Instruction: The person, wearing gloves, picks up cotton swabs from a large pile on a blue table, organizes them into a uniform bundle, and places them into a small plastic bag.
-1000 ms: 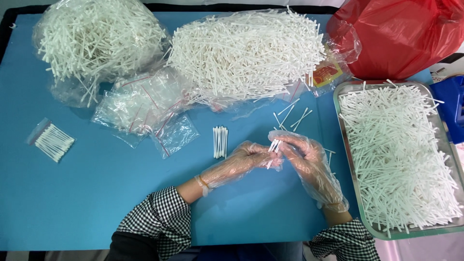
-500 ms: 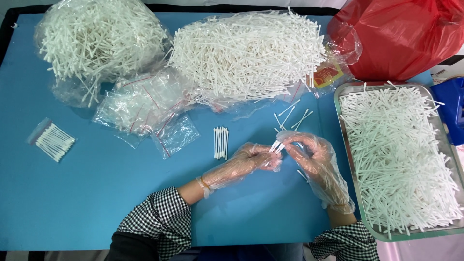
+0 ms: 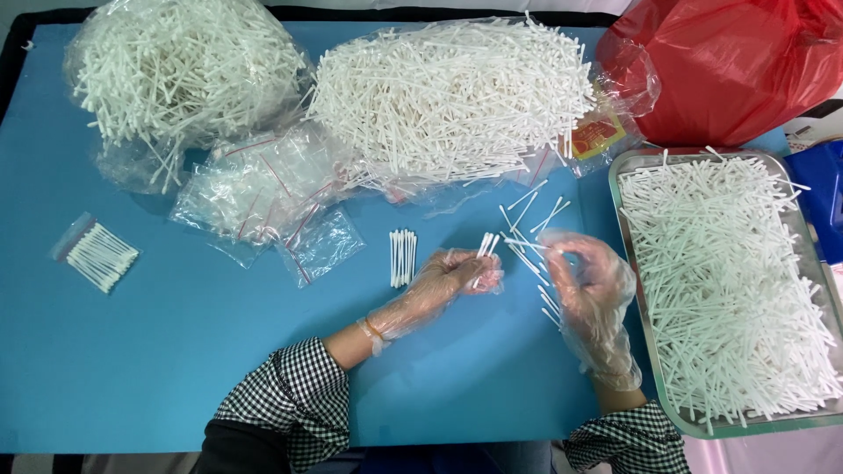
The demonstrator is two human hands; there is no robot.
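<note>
Across the blue surface (image 3: 176,351), two heaps of white cotton swabs are lying along the far edge: one in a clear bag (image 3: 180,83) at the far left corner, a larger pile (image 3: 452,96) mid-edge, spilling from its open wrapper. A red plastic bag (image 3: 729,70) is filling the far right corner. Along the right edge a metal tray (image 3: 632,290) is holding more loose swabs, likely kept within reach of the right hand. Empty zip pouches (image 3: 263,193) are sitting below the left heap, and a filled pouch (image 3: 95,254) is lying near the left edge. A small aligned swab bundle (image 3: 402,257) is resting just beside the left hand (image 3: 448,283), which, gloved, is pinching a few swabs (image 3: 486,246) upright. The right hand (image 3: 588,281), gloved and loosely curled, is touching scattered swabs (image 3: 527,211); whether it is gripping any, I cannot tell.
</note>
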